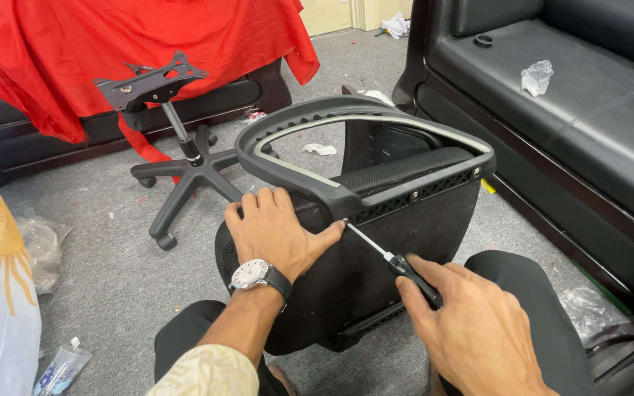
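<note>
Black mesh chair seat [405, 220] with a grey-trimmed black armrest [346, 139]; black five-star base [185, 176] on grey carpet [111, 264]; red cloth [111, 51] upper left; black sofa [588, 125] right; silver-faced wristwatch [258, 275].

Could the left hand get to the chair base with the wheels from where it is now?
Probably not without leaning. The left hand rests on the chair's armrest, and the chair base stands well beyond it on the carpet. Nothing blocks the way; it just looks far.
</note>
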